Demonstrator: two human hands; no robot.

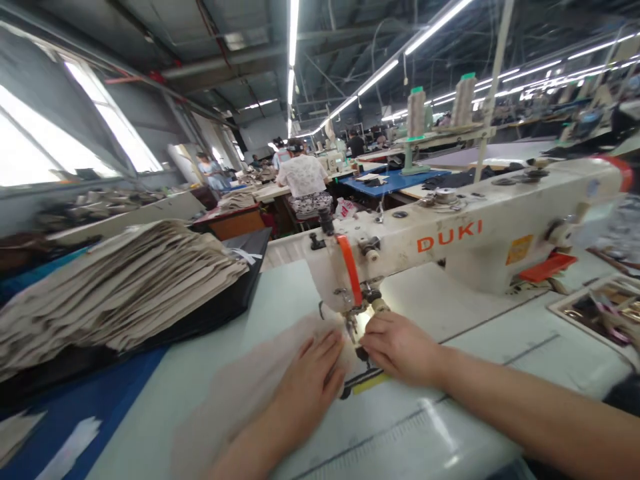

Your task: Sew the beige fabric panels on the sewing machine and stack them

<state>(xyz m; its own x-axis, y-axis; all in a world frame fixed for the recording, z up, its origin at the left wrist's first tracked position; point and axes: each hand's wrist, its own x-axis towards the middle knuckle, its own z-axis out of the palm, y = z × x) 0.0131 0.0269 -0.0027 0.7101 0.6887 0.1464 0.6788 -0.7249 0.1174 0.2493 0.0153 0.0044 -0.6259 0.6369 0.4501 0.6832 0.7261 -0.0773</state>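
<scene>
A white sewing machine [450, 230] with an orange guard strip stands in front of me, its lamp lighting the needle area [361, 323]. My left hand [313, 373] lies with fingers stretched over a thin, pale piece of fabric [250, 370], just left of the presser foot. Close on the right of the needle is my right hand [400, 347], its fingers bent and pressed together. Whatever they pinch is hidden by the fingers. The fabric reaches back toward me across the pale green tabletop [280, 290].
On the left a thick stack of beige fabric pieces [130, 280] rests on black cloth. A tray of small parts [600, 313] sits at the right edge. Thread cones [416, 113] stand behind the machine. Farther back a person [304, 177] sits facing away.
</scene>
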